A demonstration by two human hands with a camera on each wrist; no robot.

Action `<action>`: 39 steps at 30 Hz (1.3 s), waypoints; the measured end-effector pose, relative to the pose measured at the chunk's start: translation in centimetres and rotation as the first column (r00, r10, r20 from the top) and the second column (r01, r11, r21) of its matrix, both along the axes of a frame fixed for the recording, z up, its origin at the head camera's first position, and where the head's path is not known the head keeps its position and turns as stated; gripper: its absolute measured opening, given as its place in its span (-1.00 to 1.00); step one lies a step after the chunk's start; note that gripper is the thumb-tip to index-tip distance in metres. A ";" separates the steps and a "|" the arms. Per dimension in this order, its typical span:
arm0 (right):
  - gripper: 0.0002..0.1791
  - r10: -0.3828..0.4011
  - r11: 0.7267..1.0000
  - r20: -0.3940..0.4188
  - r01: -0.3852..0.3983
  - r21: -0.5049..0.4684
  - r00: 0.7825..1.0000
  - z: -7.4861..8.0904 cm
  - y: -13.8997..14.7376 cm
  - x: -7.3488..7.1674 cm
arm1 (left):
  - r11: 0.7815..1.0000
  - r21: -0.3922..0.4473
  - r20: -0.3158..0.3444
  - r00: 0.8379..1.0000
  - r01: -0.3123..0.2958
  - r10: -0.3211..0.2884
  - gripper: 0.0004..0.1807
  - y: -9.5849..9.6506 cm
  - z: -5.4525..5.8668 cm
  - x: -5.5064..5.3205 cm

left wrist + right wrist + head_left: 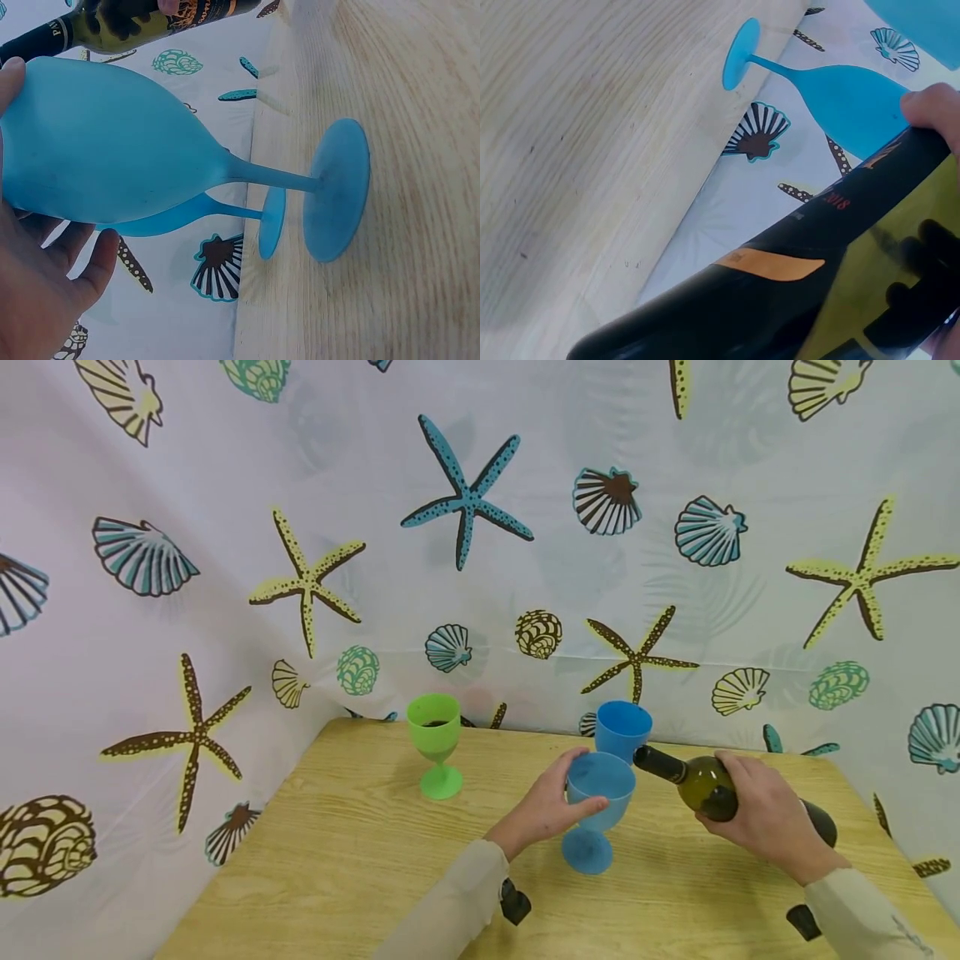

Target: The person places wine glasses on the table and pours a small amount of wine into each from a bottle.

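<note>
A light blue goblet (600, 797) is held at its bowl by my left hand (553, 802), thumb and fingers round its near and left sides. Its foot (337, 191) is at the tabletop; whether it touches, I cannot tell. My right hand (765, 814) grips a dark green wine bottle (707, 787) by its body. The bottle lies almost level, its neck pointing left and its mouth close to the goblet's right rim. No stream of liquid shows at the mouth. The dark label and base of the bottle fill the lower part of the right wrist view.
Behind the held goblet stands a darker blue goblet (624, 727). Farther left, a green goblet (435, 739) has dark liquid in it. All are on a wooden table (337, 852), backed by a white curtain (525, 543) with shells and starfish.
</note>
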State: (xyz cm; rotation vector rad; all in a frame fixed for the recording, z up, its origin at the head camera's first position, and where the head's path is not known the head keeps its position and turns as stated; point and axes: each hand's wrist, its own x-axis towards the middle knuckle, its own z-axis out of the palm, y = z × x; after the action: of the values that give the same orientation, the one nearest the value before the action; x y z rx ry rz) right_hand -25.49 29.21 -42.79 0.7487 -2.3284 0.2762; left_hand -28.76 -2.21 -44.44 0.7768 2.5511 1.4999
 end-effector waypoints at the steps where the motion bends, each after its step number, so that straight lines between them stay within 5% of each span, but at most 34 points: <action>1: 0.02 0.007 1.000 -0.002 -0.007 0.011 1.000 0.1 0.0 -0.1 | 1.000 -0.002 0.002 1.000 0.002 -0.002 -0.13 0.0 0.0 0.0; 21: -0.05 0.030 0.974 -0.075 -0.013 0.226 0.997 2.3 -0.5 -1.1 | 1.000 -0.010 0.011 1.000 0.004 -0.004 -0.12 -0.1 -0.2 0.0; 39: 0.08 0.024 0.938 -0.085 0.007 0.346 0.996 3.6 -0.4 -1.2 | 1.000 0.003 0.027 1.000 0.006 -0.007 -0.13 -0.1 -0.1 0.1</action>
State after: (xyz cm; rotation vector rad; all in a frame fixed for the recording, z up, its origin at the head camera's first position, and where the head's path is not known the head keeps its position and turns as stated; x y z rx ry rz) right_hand -26.64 28.84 -39.23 0.9199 -2.3158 -0.1686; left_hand -28.67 -2.30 -44.50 0.7591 2.5252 1.5020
